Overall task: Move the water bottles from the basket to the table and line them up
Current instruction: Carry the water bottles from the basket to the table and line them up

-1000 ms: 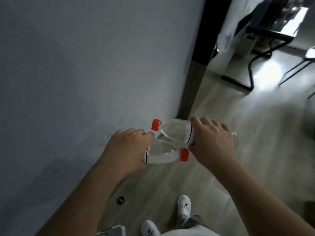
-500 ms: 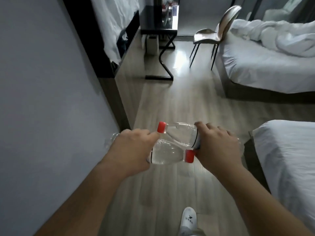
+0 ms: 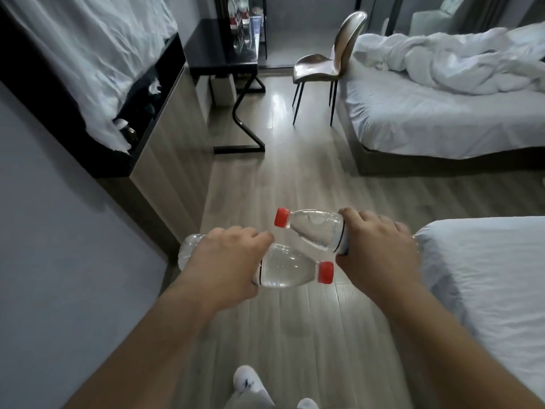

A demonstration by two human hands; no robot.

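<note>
My left hand (image 3: 225, 261) grips a clear water bottle (image 3: 292, 271) lying sideways, its red cap pointing right. A second clear bottle (image 3: 315, 228) sits in my right hand (image 3: 380, 249), tilted with its red cap to the upper left. Both are held at waist height over the wooden floor, caps close together but apart. Far ahead stands a black table (image 3: 218, 51) with several red-capped bottles (image 3: 239, 13) lined up at its back. No basket is in view.
A grey wall (image 3: 59, 261) runs along my left, then a wood cabinet (image 3: 165, 160) draped with white cloth. A metallic chair (image 3: 327, 63) stands by the table. One bed (image 3: 442, 113) lies ahead right, another (image 3: 486, 290) close on my right. My white shoes show below.
My view has swung from the wall and floor to face down the room toward the table. Both hands keep their bottles, now held slightly further apart.
</note>
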